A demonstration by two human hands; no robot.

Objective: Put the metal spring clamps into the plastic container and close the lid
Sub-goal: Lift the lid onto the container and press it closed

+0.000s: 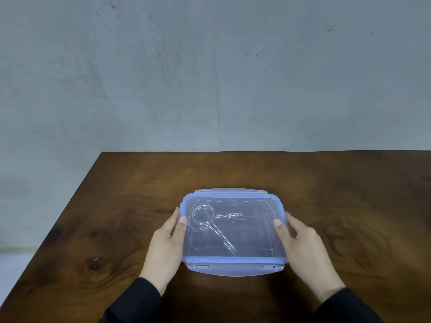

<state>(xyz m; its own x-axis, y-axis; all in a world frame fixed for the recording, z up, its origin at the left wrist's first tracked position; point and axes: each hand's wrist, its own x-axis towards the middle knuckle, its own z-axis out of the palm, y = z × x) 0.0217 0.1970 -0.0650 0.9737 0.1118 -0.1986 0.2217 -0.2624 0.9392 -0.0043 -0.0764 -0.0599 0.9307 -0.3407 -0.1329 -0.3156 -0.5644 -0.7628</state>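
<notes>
A clear plastic container point(245, 241) with a blue-rimmed lid point(233, 260) lies flat on the wooden table. The lid sits on top of it. Its front latch flap point(235, 269) and back latch flap point(231, 190) stick outward. Through the lid I see a large coiled metal spring clamp point(205, 220) at the left and a smaller one point(233, 216) beside it. My left hand point(169, 241) grips the container's left side, thumb on the lid edge. My right hand point(296, 238) grips the right side, its thumb likewise on the lid.
The dark wooden table point(116, 229) ends at a left edge and a far edge against a grey wall point(210, 78). Black sleeves cover both forearms at the bottom of the view.
</notes>
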